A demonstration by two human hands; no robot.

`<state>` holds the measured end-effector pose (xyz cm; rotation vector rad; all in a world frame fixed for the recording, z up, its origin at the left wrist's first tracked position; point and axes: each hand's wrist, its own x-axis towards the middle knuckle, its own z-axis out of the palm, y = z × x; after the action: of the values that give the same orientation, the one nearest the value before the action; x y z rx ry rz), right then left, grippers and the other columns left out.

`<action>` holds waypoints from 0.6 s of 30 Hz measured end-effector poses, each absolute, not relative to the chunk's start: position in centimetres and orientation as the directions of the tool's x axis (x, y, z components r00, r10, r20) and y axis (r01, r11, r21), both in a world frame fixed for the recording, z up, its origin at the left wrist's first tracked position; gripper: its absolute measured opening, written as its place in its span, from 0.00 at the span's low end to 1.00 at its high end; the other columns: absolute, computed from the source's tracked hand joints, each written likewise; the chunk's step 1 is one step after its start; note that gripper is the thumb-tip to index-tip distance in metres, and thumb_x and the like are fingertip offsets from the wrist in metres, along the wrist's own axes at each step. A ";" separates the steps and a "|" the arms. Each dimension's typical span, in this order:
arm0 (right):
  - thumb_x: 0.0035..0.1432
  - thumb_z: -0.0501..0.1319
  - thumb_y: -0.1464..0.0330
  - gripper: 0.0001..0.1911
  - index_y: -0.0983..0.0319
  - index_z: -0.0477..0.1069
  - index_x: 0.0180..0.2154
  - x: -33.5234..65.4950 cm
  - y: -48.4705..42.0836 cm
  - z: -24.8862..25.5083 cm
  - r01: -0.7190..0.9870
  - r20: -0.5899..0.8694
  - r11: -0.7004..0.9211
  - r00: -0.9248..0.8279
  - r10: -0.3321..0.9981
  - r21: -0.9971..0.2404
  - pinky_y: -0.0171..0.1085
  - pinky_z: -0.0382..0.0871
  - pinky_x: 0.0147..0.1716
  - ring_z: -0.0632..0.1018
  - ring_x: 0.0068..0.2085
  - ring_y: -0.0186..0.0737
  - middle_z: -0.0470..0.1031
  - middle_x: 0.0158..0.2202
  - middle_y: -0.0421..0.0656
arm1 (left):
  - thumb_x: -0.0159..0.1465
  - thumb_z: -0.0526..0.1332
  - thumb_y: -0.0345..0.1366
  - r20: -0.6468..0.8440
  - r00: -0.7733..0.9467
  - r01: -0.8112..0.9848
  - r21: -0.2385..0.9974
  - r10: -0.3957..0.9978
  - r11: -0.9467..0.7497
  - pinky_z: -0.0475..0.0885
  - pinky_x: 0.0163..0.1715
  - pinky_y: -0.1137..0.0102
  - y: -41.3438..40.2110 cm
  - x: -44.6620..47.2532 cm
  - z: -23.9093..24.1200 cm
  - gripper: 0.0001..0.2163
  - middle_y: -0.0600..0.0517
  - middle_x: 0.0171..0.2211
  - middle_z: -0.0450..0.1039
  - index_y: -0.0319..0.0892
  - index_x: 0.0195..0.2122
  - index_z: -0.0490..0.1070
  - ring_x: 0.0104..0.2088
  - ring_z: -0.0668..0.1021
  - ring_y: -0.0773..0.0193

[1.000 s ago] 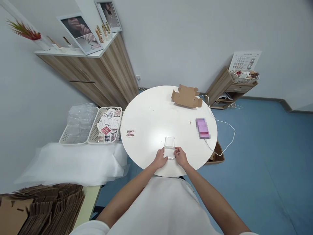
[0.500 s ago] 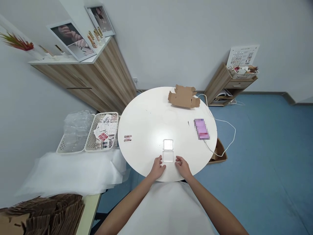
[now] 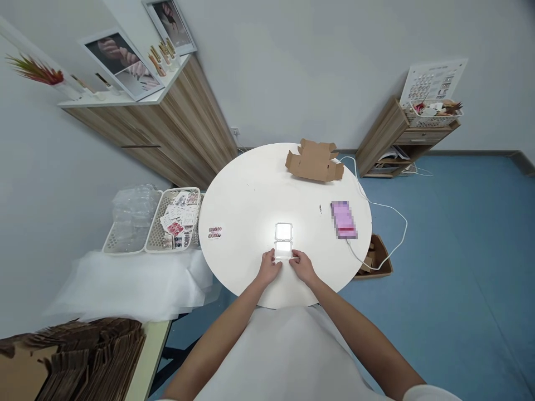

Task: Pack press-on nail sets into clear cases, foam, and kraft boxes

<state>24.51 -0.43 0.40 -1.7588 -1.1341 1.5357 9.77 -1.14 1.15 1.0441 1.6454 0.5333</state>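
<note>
An opened clear plastic box [image 3: 283, 249], its two hinged halves laid flat one beyond the other, lies near the front of the white round table [image 3: 242, 206]. My left hand [image 3: 268, 268] grips the near half at its left edge, fingertips along the side and thumb by the front corner. On the opposite edge, my right hand [image 3: 303, 266] holds the same half between finger and thumb. Glare whitens the box, and nothing can be made out inside it. Left of it on the table is a small sheet of press-on nails [image 3: 214, 233].
An unfolded brown carton [image 3: 315, 161] lies at the table's back. A blurred-out purple device [image 3: 344, 219] with a white cable [image 3: 387, 207] is on the right. Left of the table stand baskets holding printed cards [image 3: 181, 214] and clear packaging [image 3: 136, 209], near stacked cardboard [image 3: 94, 356].
My hands have come in from both sides and taken hold of the plastic box's near half. The box sits slightly farther from me. The view has shifted a little.
</note>
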 end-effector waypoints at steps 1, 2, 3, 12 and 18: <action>0.45 0.56 0.68 0.24 0.62 0.63 0.47 24.6 -0.1 0.4 0.241 -0.518 -0.501 -0.009 0.855 -0.831 0.38 0.67 0.40 0.74 0.39 0.38 0.66 0.46 0.48 | 0.52 0.56 0.32 -0.540 -0.060 0.366 0.771 0.840 0.521 0.63 0.45 0.69 -0.9 9.9 1.2 0.27 0.43 0.52 0.54 0.39 0.54 0.54 0.48 0.64 0.60; 0.45 0.56 0.68 0.24 0.62 0.63 0.48 24.6 0.2 0.4 0.238 -0.519 -0.502 -0.013 0.854 -0.832 0.38 0.67 0.39 0.74 0.39 0.38 0.66 0.47 0.48 | 0.52 0.56 0.32 -0.543 -0.067 0.366 0.767 0.837 0.527 0.63 0.45 0.70 -0.6 9.9 1.3 0.26 0.43 0.53 0.53 0.40 0.54 0.54 0.48 0.64 0.60; 0.45 0.56 0.68 0.24 0.61 0.63 0.48 24.7 0.4 0.4 0.234 -0.520 -0.503 -0.015 0.854 -0.832 0.38 0.68 0.39 0.74 0.39 0.37 0.66 0.47 0.47 | 0.53 0.56 0.32 -0.548 -0.075 0.365 0.763 0.833 0.534 0.63 0.45 0.70 -0.5 10.0 1.3 0.26 0.43 0.53 0.53 0.40 0.54 0.53 0.49 0.64 0.60; 0.43 0.56 0.70 0.26 0.62 0.62 0.49 25.3 0.4 -0.6 0.270 -0.502 -0.471 -0.055 0.863 -0.840 0.36 0.68 0.38 0.73 0.37 0.36 0.67 0.45 0.47 | 0.54 0.55 0.34 -0.566 -0.202 0.366 0.714 0.800 0.597 0.63 0.45 0.70 -0.9 10.6 0.9 0.27 0.42 0.54 0.51 0.39 0.55 0.51 0.50 0.64 0.60; 0.42 0.57 0.69 0.27 0.61 0.63 0.48 25.2 0.6 -0.9 0.315 -0.497 -0.444 -0.110 0.861 -0.839 0.37 0.67 0.38 0.71 0.38 0.38 0.67 0.43 0.45 | 0.53 0.55 0.33 -0.552 -0.223 0.357 0.720 0.803 0.594 0.63 0.44 0.70 -0.8 10.9 0.8 0.25 0.44 0.54 0.53 0.41 0.54 0.54 0.49 0.64 0.60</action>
<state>25.19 0.58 -0.94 -1.7103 -1.2914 1.5821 10.94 -0.82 0.82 0.9437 1.8179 0.5556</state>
